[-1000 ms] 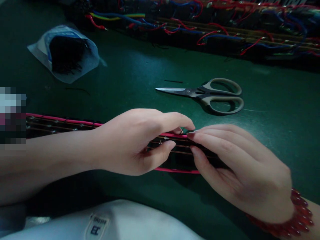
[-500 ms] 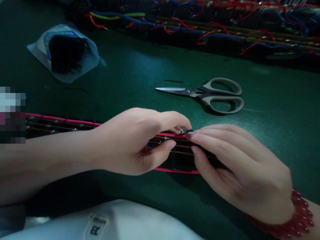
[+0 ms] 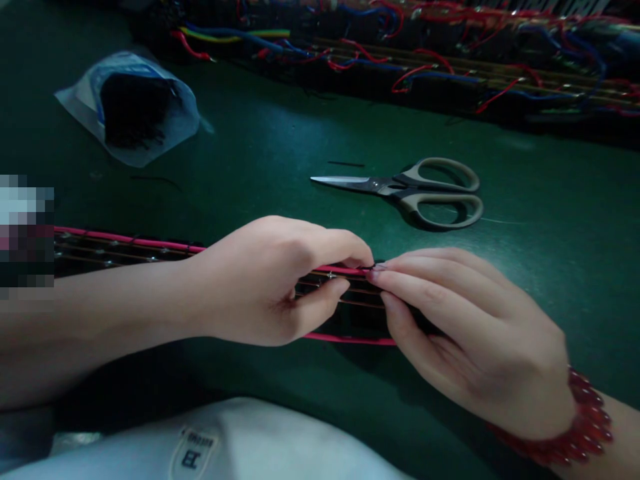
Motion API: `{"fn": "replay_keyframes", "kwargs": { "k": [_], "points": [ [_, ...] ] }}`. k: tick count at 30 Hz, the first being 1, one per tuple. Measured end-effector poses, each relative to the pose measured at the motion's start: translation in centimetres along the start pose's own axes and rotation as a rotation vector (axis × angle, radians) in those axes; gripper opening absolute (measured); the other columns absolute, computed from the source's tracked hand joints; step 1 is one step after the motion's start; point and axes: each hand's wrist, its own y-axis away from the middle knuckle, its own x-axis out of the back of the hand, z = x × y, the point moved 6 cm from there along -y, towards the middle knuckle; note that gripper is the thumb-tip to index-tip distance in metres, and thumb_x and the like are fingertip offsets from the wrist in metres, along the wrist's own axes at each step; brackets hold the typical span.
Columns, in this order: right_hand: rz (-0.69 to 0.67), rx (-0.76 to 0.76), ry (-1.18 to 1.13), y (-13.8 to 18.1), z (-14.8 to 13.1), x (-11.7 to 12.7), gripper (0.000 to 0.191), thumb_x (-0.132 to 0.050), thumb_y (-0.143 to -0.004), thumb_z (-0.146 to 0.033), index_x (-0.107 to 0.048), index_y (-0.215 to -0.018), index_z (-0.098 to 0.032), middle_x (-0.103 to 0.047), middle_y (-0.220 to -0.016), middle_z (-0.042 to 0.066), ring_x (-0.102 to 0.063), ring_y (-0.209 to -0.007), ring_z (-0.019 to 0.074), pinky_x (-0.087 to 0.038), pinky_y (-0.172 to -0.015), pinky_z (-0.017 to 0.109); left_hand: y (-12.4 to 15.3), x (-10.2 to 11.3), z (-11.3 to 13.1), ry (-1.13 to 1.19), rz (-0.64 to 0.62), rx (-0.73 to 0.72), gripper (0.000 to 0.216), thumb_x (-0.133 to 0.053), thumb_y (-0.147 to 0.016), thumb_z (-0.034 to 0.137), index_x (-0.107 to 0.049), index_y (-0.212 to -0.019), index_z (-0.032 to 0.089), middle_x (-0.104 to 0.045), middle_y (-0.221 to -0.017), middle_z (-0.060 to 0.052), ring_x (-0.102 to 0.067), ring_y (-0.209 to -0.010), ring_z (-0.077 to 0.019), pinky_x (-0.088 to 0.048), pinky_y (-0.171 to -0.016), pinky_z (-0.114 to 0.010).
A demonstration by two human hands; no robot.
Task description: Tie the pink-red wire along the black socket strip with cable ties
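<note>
A long dark strip with red wires along its edges (image 3: 130,250) lies across the green table in front of me. My left hand (image 3: 270,280) curls over the strip, its fingertips pinched at the upper red wire and its thumb under it. My right hand (image 3: 465,327), with a red bead bracelet on the wrist, meets it from the right. Its fingertips pinch a small dark tie (image 3: 374,267) at the same spot. The strip's right end is hidden under my right hand.
Grey-handled scissors (image 3: 415,190) lie shut beyond my hands. A clear bag of black pieces (image 3: 133,107) sits at the far left. Strips with red, blue and yellow wires (image 3: 425,67) are stacked along the far edge. A short black offcut (image 3: 346,163) lies near the scissors.
My left fingertips have curled down and drawn slightly left onto the red wire. My right hand has shifted a little to the left with them. Nothing else has moved.
</note>
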Motion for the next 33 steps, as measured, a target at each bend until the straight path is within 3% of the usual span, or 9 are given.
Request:
{"fn": "replay_keyframes", "kwargs": {
  "k": [11, 21, 33],
  "points": [
    [-0.009, -0.006, -0.049, -0.26, 0.15, 0.18, 0.019, -0.065, -0.082, -0.007, -0.065, -0.098, -0.018, -0.074, -0.094, 0.01, -0.068, -0.083, 0.0223, -0.059, -0.07, 0.038, -0.18, -0.06, 0.2, 0.007, 0.009, -0.053, 0.027, -0.049, -0.092, 0.018, -0.065, -0.114, 0.021, -0.073, -0.107, -0.003, -0.068, -0.092, -0.0161, -0.051, -0.075, -0.024],
    [-0.053, -0.007, -0.038, -0.07, 0.2, -0.06, 0.02, -0.065, -0.082, -0.006, -0.066, -0.101, -0.013, -0.072, -0.096, 0.013, -0.067, -0.086, 0.0234, -0.058, -0.071, 0.039, -0.21, -0.05, 0.25, 0.013, 0.016, -0.052, 0.026, -0.049, -0.092, 0.018, -0.066, -0.112, 0.021, -0.073, -0.108, -0.004, -0.067, -0.094, -0.017, -0.051, -0.078, -0.025],
    [-0.048, 0.001, -0.015, -0.47, 0.15, -0.07, 0.017, -0.063, -0.084, -0.008, -0.066, -0.098, -0.018, -0.073, -0.096, 0.012, -0.068, -0.081, 0.0228, -0.059, -0.067, 0.038, -0.18, -0.04, 0.24, 0.022, 0.02, -0.059, 0.025, -0.048, -0.092, 0.016, -0.065, -0.11, 0.021, -0.073, -0.106, -0.003, -0.067, -0.095, -0.0163, -0.05, -0.079, -0.025]
  ]
}}
